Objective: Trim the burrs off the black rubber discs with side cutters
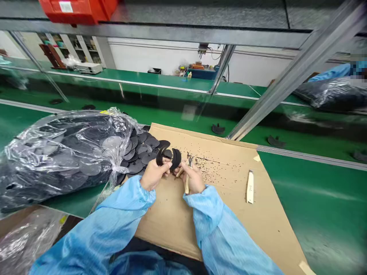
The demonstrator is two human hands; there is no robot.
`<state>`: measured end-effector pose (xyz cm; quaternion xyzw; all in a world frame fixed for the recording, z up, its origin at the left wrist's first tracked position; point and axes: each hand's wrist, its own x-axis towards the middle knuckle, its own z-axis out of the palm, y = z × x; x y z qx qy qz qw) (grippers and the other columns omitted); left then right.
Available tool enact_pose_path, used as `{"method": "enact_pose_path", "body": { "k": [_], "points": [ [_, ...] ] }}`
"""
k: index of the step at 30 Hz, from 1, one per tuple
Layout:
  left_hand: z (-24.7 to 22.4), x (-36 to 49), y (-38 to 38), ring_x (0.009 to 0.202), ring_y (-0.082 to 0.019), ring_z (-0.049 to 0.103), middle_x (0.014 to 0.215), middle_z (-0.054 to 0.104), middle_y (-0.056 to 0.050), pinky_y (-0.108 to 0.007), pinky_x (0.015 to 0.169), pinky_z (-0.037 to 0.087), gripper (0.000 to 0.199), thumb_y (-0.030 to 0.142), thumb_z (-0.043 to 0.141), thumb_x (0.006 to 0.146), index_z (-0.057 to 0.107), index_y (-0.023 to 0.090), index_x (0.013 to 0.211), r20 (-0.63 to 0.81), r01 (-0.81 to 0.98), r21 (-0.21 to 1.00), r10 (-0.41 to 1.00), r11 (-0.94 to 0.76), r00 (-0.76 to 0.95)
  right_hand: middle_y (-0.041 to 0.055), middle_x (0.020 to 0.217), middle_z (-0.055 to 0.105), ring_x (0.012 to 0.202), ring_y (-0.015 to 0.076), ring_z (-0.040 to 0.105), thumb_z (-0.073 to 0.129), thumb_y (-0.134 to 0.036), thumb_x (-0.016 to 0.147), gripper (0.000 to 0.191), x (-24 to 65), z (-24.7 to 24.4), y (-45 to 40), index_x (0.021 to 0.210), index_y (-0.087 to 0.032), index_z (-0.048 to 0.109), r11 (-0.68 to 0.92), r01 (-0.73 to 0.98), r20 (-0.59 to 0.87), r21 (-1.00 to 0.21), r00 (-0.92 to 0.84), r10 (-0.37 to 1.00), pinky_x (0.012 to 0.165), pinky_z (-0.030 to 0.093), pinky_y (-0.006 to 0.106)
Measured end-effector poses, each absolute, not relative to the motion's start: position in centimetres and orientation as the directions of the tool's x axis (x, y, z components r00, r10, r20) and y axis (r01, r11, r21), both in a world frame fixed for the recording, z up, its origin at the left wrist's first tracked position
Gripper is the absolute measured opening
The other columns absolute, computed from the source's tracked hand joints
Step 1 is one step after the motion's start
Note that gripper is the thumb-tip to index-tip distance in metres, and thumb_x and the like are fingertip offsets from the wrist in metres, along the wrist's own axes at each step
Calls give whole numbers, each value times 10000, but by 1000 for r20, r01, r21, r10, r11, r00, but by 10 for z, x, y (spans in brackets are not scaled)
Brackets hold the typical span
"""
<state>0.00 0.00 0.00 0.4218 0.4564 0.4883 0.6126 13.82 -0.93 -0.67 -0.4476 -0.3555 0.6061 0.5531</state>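
Note:
Black curved parts point(175, 158) are pinched in my left hand point(155, 173), above the sheet of cardboard point(169, 214). My right hand point(194, 177) is closed around a small cutting tool with pale yellow handles point(187, 185), its dark metal tip pointing up and away from me. Both hands are close together, the right fingertips beside the black parts. Just beyond and left of my left hand lies a pile of flat black discs point(140, 149). Small black scraps point(210, 164) are scattered over the cardboard right of the tool.
A large clear plastic bag point(63, 152) of black discs lies at the left. A pale-handled knife point(250, 187) rests on the cardboard's right side. Black parts point(218, 129) sit on the green surface beyond. A slanted metal post point(275, 84) rises at the right; a red bin point(80, 10) is overhead.

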Motion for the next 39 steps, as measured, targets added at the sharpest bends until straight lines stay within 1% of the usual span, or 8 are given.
{"method": "enact_pose_path", "body": {
  "k": [4,7,10,14,18,24,34,39],
  "points": [
    [0,-1,-1,447,-53,406,556,488,53,-167,407,308,340,342,721,655,542,127,850,-137,-184,973,990,137,14,60,1010,544,887,207,554,654,-491,731,597,161,12,-14,1224,-215,461,114,70,118,-991,58,991,836,470,401],
    [-2,-1,-1,513,-65,463,612,502,45,-177,470,383,302,311,702,677,566,126,873,-104,-174,979,995,102,-3,136,1215,474,1122,280,475,627,-446,769,658,165,22,-20,1323,-186,387,301,490,317,-818,-52,947,984,398,480],
    [-7,-1,1,593,-81,510,629,501,38,-209,597,464,288,298,694,695,599,116,897,-30,-189,982,1000,28,-4,189,1244,452,1182,309,438,542,-427,853,619,160,24,-24,1357,-122,351,357,695,377,-625,-132,917,1012,386,500],
    [-8,-1,0,603,-93,536,684,515,33,-238,593,511,408,321,706,694,582,128,1031,-37,-222,974,999,42,28,211,1347,370,1265,320,359,453,-357,909,570,151,23,-28,1396,-96,314,402,796,412,-453,-212,886,1034,370,496],
    [-6,-1,-2,646,-91,564,847,586,-19,-187,516,492,461,323,689,712,560,133,1112,-36,-167,985,999,42,38,206,1215,509,1115,321,455,456,-308,915,539,146,27,-30,1385,-57,373,365,883,332,-295,-263,906,972,399,482],
    [-5,-1,-2,603,-61,548,864,623,-31,-153,493,453,468,276,660,718,557,107,1142,-12,-93,996,1000,11,-10,121,1336,492,1124,309,462,473,-325,935,432,142,34,-35,1357,-234,458,193,970,230,-146,-157,961,944,368,495],
    [-10,-2,-3,684,-93,635,985,661,-66,-182,599,527,519,254,640,755,523,121,1243,38,-31,999,999,-37,16,133,1318,511,1056,291,516,498,-395,929,448,140,29,-36,1325,-185,505,203,972,196,-119,-177,964,891,381,423],
    [-9,-1,-4,689,-98,643,985,668,-67,-183,609,540,515,250,633,767,529,119,1254,37,-18,999,999,-37,31,127,1211,556,1020,266,533,521,-394,921,456,140,30,-37,1331,-195,506,166,977,177,-131,-142,974,866,385,385]
  ]
}}
